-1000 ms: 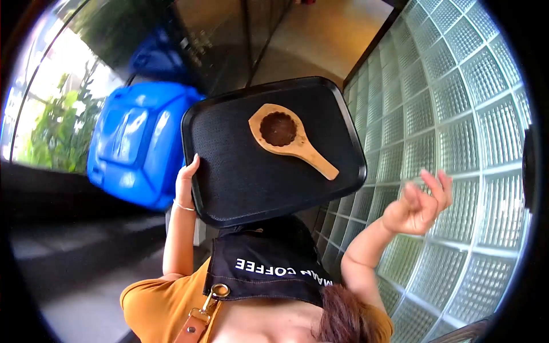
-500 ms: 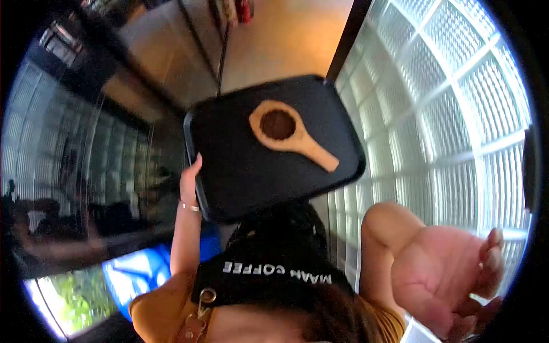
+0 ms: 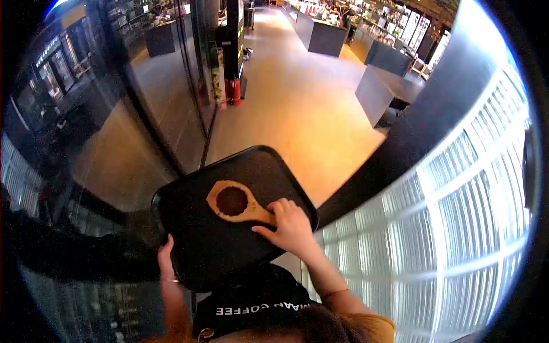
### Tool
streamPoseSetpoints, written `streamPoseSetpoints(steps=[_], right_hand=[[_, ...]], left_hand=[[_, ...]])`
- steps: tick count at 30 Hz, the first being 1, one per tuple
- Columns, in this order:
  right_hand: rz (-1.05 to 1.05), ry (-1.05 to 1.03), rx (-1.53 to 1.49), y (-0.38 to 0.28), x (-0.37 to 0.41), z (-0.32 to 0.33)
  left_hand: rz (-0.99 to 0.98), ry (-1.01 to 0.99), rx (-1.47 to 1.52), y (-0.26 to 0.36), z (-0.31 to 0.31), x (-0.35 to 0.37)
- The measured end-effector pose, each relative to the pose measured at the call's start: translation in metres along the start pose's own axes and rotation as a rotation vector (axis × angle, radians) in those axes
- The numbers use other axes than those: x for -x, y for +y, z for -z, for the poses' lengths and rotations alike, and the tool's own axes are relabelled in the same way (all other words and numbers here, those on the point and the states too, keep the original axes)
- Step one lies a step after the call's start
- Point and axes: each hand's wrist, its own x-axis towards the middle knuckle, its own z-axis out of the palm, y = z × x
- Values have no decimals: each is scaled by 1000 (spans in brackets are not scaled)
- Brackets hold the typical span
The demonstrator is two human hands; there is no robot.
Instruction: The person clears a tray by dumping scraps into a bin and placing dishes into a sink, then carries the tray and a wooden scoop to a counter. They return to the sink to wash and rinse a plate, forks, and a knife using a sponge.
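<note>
While the left hand (image 3: pixel 166 258) is gripping the black tray (image 3: pixel 211 254) by its left edge, thumb at the rim, the wooden mould (image 3: pixel 250 212) is lying on it between the hands, dark round hollow (image 3: pixel 232 201) facing up; the right hand (image 3: pixel 293 227) is grasping the mould's handle (image 3: pixel 262 215).

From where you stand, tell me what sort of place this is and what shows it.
Most likely a coffee shop: the black apron carries the word COFFEE, the black tray looks like a serving tray, and a dark counter stands in the lit room ahead.
</note>
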Motion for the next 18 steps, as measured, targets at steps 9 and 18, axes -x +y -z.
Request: streamPoseSetpoints(steps=[9,18], right_hand=[[-169,74,15,235,-315,-93],[-781,565,104,491,-497,-3]], left_hand=[[100,92,-292,33,-215,-396],[191,-396,-391,32,-582,-665]])
